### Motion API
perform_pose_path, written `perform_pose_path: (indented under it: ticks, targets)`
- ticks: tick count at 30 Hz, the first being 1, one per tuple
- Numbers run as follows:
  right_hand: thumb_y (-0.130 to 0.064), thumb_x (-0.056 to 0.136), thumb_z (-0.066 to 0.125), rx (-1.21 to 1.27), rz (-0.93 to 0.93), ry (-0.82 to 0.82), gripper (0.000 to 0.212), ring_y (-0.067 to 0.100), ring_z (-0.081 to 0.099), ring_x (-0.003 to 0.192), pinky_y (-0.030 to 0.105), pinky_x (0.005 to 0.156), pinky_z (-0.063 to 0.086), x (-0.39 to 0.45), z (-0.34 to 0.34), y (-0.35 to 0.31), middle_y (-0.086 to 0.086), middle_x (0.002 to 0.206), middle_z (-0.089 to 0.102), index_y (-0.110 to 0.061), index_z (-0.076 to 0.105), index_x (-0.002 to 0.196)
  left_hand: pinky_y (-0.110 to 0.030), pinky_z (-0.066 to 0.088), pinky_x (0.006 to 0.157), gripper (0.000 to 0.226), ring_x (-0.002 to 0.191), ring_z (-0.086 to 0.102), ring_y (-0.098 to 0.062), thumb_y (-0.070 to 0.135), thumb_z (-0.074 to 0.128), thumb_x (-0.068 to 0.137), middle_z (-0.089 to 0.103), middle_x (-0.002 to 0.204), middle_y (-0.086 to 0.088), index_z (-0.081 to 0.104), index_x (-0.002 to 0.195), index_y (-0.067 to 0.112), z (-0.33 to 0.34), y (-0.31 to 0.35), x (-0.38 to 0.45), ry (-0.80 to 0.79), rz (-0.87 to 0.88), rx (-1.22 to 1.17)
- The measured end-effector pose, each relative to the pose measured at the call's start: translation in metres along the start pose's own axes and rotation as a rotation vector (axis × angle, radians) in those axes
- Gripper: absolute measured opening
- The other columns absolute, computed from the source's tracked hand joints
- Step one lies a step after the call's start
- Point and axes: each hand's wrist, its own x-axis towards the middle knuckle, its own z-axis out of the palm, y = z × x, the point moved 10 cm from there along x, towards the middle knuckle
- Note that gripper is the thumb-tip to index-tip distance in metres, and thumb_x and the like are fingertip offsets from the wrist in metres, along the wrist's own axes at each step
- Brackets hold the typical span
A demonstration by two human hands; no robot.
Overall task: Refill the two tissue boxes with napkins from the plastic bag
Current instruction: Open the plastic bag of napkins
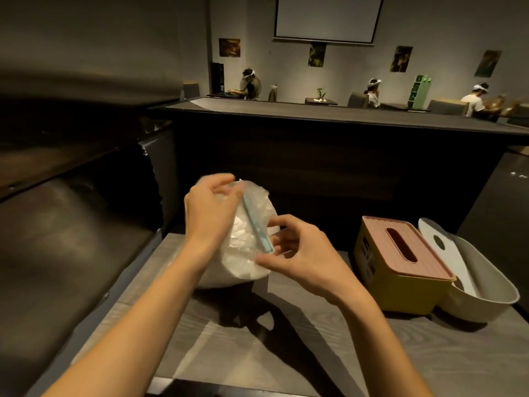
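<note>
A clear plastic bag (246, 247) stuffed with white napkins stands on the grey wooden table (229, 345). A pale blue zip strip (256, 224) runs along its top. My left hand (210, 210) grips the far upper end of the bag at the strip. My right hand (292, 250) pinches the near end of the strip between thumb and fingers. To the right sits a yellow tissue box (400, 293) with a pink slotted lid (400, 245), closed. Behind it rests a white oval tissue box (486, 305), open, with its white lid (446, 253) leaning inside.
A dark bench seat (71, 239) runs along the left of the table. A tall dark partition (315, 156) rises just behind the table. Beyond it, people sit at other tables under a projection screen (326, 18).
</note>
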Motion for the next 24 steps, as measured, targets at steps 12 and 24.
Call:
perform_pose_path:
  ticks: [12,24]
  targets:
    - [-0.011,0.097,0.069,0.119,-0.132,0.049,0.052,-0.007,0.063,0.119,0.021,0.099,0.054,-0.004,-0.001,-0.017,-0.020,0.127,0.067,-0.030,0.056,0.144,-0.041,0.054,0.102,0.042,0.136,0.047,-0.025,0.019,0.067,0.083,0.048,0.146,-0.007,0.068,0.125,0.019,0.034,0.034,-0.080,-0.489,0.809,0.492]
    - [-0.009,0.102,0.061,0.081,-0.174,0.317,0.043,-0.007,0.070,0.102,0.014,0.087,0.057,-0.005,-0.027,-0.018,-0.029,0.108,0.063,-0.020,0.058,0.144,-0.037,0.051,0.101,0.021,0.128,0.054,-0.027,0.028,0.060,0.100,0.038,0.158,-0.014,0.054,0.118,0.017,0.018,0.030,-0.067,-0.317,0.904,0.376]
